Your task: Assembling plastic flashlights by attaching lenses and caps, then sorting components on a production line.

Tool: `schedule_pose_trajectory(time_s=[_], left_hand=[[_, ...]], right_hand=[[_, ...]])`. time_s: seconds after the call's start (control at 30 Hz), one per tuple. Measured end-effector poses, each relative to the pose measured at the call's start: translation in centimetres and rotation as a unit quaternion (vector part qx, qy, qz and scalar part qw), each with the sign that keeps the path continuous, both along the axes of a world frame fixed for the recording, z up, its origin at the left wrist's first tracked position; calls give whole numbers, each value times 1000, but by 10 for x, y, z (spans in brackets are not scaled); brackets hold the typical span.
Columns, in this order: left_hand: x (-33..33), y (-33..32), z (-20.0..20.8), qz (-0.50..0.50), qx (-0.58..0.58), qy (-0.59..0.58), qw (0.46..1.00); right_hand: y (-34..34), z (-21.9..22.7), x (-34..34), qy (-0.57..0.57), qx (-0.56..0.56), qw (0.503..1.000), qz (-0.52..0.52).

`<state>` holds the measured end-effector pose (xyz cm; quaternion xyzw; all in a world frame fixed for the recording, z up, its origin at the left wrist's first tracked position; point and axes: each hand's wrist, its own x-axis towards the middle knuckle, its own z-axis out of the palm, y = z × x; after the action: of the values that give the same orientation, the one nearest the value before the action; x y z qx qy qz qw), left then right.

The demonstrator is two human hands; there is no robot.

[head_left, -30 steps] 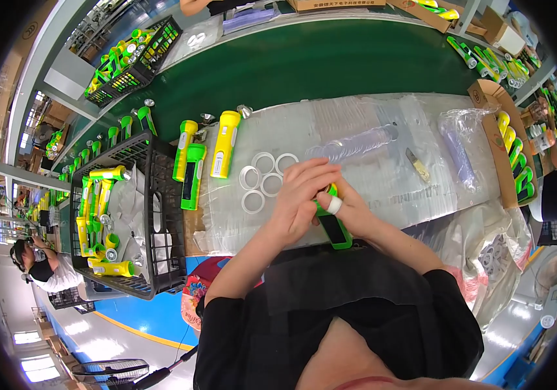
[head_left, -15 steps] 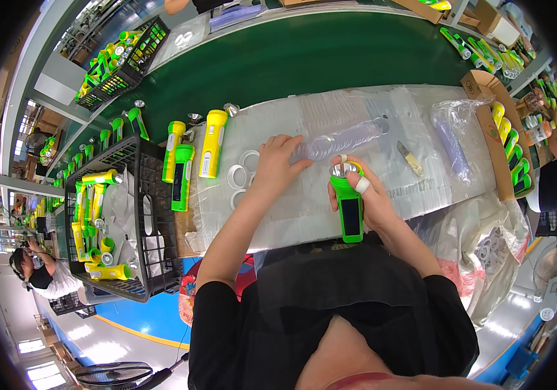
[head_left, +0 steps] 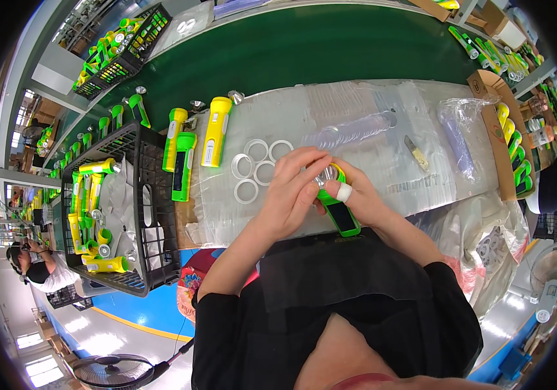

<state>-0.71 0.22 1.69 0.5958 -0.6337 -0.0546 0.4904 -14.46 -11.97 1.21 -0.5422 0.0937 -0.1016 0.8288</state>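
My right hand (head_left: pixel 364 197) is wrapped round a green flashlight (head_left: pixel 343 218) with a dark panel. Its open head with a silver reflector (head_left: pixel 326 175) points away from me. White tape covers a finger of that hand. My left hand (head_left: pixel 289 195) is at the reflector, fingers bent together over its rim; whatever they pinch is hidden. Beyond the hands lies a row of thin clear discs (head_left: pixel 356 132). Several white rings (head_left: pixel 246 202) lie left of my left hand. Farther left are yellow flashlights (head_left: pixel 215 133) and a green one (head_left: pixel 183 170).
A black crate (head_left: pixel 140 214) of flashlights stands at the left. To the right lie a utility knife (head_left: pixel 416 153), a plastic-wrapped roll (head_left: pixel 457 143) and a cardboard box (head_left: pixel 496 146) of flashlights. A white sack (head_left: pixel 486 224) hangs at the front right edge. A green belt (head_left: pixel 330 45) runs behind.
My left hand has moved from the clear discs toward me, onto the flashlight's head. The flashlight in my right hand has tilted and shifted slightly left.
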Motion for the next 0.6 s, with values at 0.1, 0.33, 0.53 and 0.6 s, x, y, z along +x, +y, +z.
schedule_pose_trajectory(time_s=[0.1,0.33,0.53,0.6], left_hand=[[0,3,-3,-8,-23,10,1000],[1,13,-9,26,-49,-20,998],[16,40,-12,204,-55,-11,977],[29,60,-20,292,39,-62,954]], right_hand=[[3,3,1,-3,13,1000,23],[15,-3,13,-20,20,998,52],[2,0,44,-121,-39,992,25],[-2,6,52,-163,-80,983,-33]])
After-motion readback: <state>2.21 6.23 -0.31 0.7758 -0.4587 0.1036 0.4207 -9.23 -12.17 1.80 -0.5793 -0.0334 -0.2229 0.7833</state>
